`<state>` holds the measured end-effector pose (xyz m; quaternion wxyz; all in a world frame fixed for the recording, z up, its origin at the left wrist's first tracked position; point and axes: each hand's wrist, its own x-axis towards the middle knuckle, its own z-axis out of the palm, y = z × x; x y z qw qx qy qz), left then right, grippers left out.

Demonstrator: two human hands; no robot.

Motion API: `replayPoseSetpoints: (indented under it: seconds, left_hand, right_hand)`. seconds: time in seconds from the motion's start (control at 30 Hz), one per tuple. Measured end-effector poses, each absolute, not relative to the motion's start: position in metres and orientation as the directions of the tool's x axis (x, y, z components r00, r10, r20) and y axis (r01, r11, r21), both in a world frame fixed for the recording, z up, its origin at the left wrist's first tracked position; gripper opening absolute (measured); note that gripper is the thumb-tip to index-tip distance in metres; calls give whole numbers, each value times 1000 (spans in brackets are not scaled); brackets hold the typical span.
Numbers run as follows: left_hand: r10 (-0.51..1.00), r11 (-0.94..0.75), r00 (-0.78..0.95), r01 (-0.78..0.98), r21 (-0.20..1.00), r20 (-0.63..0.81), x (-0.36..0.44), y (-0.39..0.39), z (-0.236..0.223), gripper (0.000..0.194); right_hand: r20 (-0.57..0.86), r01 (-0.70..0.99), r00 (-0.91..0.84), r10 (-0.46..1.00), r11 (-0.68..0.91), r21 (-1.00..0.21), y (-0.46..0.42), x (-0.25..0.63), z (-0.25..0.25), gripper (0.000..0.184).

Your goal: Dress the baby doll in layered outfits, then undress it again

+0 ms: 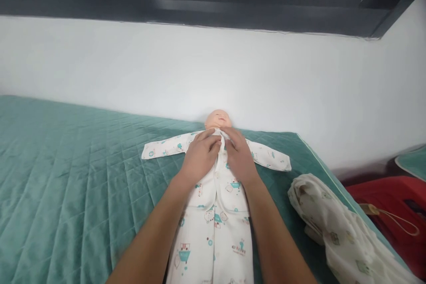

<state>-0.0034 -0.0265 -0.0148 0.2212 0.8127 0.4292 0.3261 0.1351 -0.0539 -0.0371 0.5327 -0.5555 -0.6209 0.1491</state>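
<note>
A baby doll (pixel 218 119) lies on its back on a green quilted bed cover, its head close to the wall. It is dressed in a white printed baby jacket (pixel 229 186), whose sleeves spread out to both sides, and matching white pants (pixel 211 248). Just below the doll's chin, my left hand (pixel 201 153) has its fingers bent and closed on the jacket's front edge near the collar. Opposite it, my right hand (pixel 239 153) pinches the other front edge. The fingertips partly hide the fabric between them.
A bunched white printed cloth (pixel 336 226) lies at the right edge of the bed cover (pixel 83 177). Beyond that edge is a red object (pixel 396 204) with a looped cord (pixel 396 217). The white wall (pixel 166 71) and a dark window frame (pixel 213 6) stand behind.
</note>
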Motion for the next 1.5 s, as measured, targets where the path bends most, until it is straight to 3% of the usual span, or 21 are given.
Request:
replayPoseSetpoints:
  seconds: [0.1, 0.3, 0.57, 0.83, 1.23, 1.37, 1.5]
  left_hand:
    - [854, -520, 354, 557, 647, 382, 0, -24, -20, 34]
    - [839, -544, 394, 606, 581, 374, 0, -21, -24, 40]
    - [848, -530, 386, 622, 577, 363, -1, -21, -24, 39]
    - [837, -546, 407, 640, 541, 364, 0, -26, -21, 40]
    - [824, -565, 439, 673, 477, 358, 0, -26, -22, 43]
    - [836, -548, 446, 689, 473, 320, 0, -29, -19, 42]
    - [836, -549, 453, 697, 460, 311, 1, -30, -18, 42]
  right_hand:
    - [475, 526, 202, 856, 314, -790, -52, 135, -39, 37]
    - [486, 612, 166, 858, 297, -733, -48, 136, -44, 42]
    - [461, 693, 277, 843, 156, -704, -54, 132, -38, 33]
    - [361, 417, 314, 878, 214, -884, -47, 140, -44, 25]
    - [329, 280, 347, 878, 238, -930, -44, 142, -49, 20]
    - [340, 382, 323, 883, 207, -901, -46, 140, -47, 36]
    - [471, 592, 138, 871, 308, -745, -40, 146, -45, 39]
